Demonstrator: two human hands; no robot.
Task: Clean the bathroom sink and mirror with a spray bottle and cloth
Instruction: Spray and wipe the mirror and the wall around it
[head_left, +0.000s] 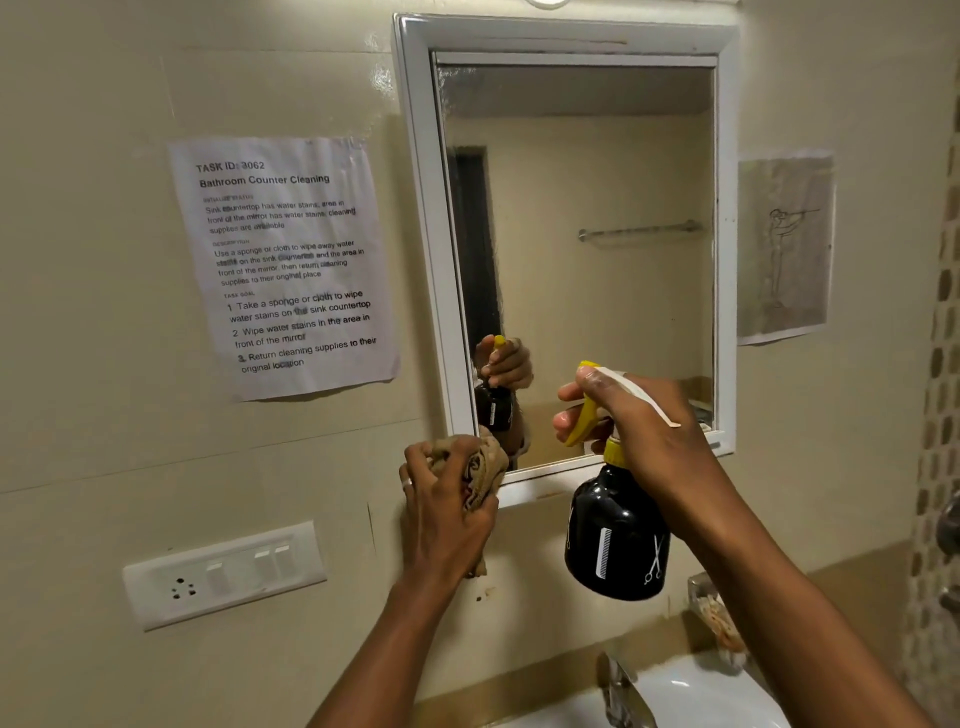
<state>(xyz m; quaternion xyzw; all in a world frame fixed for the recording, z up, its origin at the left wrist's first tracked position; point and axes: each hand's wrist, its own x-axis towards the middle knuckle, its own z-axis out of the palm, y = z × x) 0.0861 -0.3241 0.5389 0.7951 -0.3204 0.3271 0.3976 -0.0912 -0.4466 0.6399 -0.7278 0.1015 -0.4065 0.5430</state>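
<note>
A white-framed mirror (571, 249) hangs on the beige tiled wall. My right hand (631, 423) grips the neck of a black spray bottle (618, 535) with a yellow trigger, held upright in front of the mirror's lower right corner; my fingers rest on the trigger and the nozzle points at the glass. My left hand (447, 514) is closed on a bunched tan cloth (480, 462) at the mirror's lower left corner, against the frame. The white sink (691, 696) shows at the bottom, below my right forearm.
A chrome tap (621, 691) rises at the sink's back edge. A printed task sheet (285, 265) is taped left of the mirror, a white switch plate (223, 574) below it. A sketch on paper (784, 244) hangs right of the mirror. A soap holder (714, 608) sits on the wall above the sink.
</note>
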